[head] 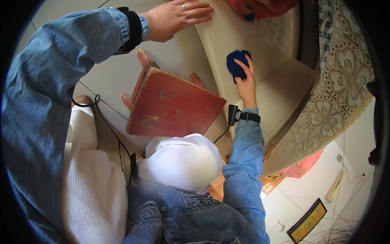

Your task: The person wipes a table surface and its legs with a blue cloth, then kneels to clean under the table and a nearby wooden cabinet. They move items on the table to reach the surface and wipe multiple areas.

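Observation:
My right hand (247, 77) is closed around a bunched dark blue cloth (237, 65), resting it against a pale, smooth surface (219, 36) that looks like a shelf or cabinet board. At the upper left, my left hand (179, 18) lies flat with its fingers extended, a ring on one of them; its fingertips reach the edge of the same pale surface and nothing is in it. Between my arms stands a worn red wooden stool (179, 106) with chipped paint.
A red bag or cloth (262, 9) lies on the pale surface at the top. A lace-patterned tablecloth (329, 100) hangs at the right, over a dark edge. Black cables (114, 131) run beside my legs. A lit screen (307, 221) shows at the lower right.

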Demonstrator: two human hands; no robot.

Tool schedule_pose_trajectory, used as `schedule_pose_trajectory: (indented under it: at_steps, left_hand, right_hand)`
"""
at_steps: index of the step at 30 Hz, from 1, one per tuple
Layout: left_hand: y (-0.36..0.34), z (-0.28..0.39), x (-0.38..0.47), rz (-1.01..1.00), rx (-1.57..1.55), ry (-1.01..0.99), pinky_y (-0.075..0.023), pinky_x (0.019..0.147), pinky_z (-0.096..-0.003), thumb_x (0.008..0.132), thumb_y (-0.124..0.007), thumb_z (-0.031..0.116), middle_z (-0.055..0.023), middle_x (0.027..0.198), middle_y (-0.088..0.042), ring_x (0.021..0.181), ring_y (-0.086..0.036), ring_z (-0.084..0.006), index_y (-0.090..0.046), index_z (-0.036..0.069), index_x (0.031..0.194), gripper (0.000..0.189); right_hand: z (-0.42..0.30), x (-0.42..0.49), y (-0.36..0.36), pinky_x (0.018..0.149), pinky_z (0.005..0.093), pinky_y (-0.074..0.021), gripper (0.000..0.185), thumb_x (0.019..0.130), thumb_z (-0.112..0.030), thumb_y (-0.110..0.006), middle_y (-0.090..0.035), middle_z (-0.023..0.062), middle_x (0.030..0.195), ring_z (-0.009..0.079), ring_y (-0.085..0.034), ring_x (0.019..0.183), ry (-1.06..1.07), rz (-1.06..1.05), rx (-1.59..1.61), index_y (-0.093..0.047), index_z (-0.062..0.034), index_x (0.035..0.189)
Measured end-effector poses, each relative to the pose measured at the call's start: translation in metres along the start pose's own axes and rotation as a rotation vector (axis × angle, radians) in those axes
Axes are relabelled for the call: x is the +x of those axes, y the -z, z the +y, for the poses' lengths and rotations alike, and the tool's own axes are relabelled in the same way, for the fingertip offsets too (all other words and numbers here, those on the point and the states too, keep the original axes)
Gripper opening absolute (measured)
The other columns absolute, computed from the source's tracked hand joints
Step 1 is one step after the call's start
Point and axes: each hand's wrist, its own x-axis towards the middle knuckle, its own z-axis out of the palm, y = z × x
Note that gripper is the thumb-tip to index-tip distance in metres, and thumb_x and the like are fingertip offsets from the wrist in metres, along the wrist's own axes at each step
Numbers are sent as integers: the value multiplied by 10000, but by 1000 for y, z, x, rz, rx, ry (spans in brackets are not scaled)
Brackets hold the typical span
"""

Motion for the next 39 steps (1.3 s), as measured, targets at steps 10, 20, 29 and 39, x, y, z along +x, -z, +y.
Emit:
schedule_pose_trajectory:
  at_steps: [10, 20, 29, 39]
  left_hand:
    - [4, -1, 0, -100, 0, -6, -227, 1216, -482, 621, -684, 138, -197, 1601, -311, 1507, -258, -320, -336, -27, 1520, 979]
    - [3, 12, 7, -189, 166, 130, -175, 1270, -433, 750, -578, -72, -89, 1652, -233, 1529, -209, -231, -306, 60, 1559, 864]
    - [12, 7, 5, -108, 58, 74, -276, 1203, -445, 763, -694, 72, -165, 1583, -316, 1485, -277, -306, -395, 84, 1505, 800]
    - [32, 21, -7, -64, -361, 354, -510, 952, -439, 837, -631, 134, -182, 1281, -555, 1169, -579, -362, -547, 52, 1296, 473]
  right_hand:
    - [57, -64, -8, 1177, 470, -316, 702, 888, -66, -588, -190, 271, 1601, 431, -274, 1466, -386, 239, -266, -359, -225, 1532]
    - [27, -115, -41, 1088, 451, -403, 686, 810, -102, -711, -437, 200, 1358, 400, -487, 1246, -366, 258, -290, -497, -210, 1452]
    - [-9, -8, -12, 1017, 366, -467, 606, 767, -105, -760, -502, 122, 1209, 307, -555, 1146, -13, 83, -100, -643, -241, 1345]
    - [-82, 78, -19, 1009, 353, -475, 688, 771, -231, -819, -480, 153, 1216, 293, -565, 1133, -27, -65, -168, -585, -156, 1414]
